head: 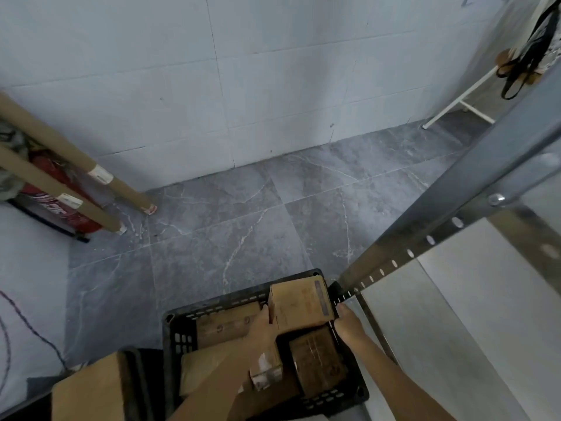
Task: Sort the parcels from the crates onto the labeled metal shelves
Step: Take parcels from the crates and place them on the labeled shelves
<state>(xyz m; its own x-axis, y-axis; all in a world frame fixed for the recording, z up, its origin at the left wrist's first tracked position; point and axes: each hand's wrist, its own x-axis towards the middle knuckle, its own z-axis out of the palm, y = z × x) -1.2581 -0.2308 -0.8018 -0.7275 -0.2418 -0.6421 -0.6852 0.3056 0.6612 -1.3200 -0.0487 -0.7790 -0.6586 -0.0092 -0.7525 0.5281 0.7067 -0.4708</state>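
Head view: both hands hold a cardboard box (pixel 299 303) between them at the far right corner of the black crate (pixel 177 335). The left hand (pixel 261 326) grips the box's left side, its fingers (pixel 266 309) closed up against that face. The right hand (pixel 349 325) clasps the box's right side, its thumb at the edge and the other fingers tucked down out of sight between the box and the crate's right wall.

Both forearms reach in from the near edge. The left one crosses over a small labelled parcel (pixel 267 372).

More parcels lie in the crate: a flat brown box (pixel 224 325) along the far wall and a darker brown box (pixel 315 360) near the right wall.

A perforated metal shelf upright (pixel 455 214) stands just beside the crate's far right corner.

A second crate holding a large carton (pixel 88 390) sits at the near left.

Two cardboard tubes (pixel 60 153) lean over a red extinguisher (pixel 60 205) at the left edge of the grey tiled floor (pixel 227 226).
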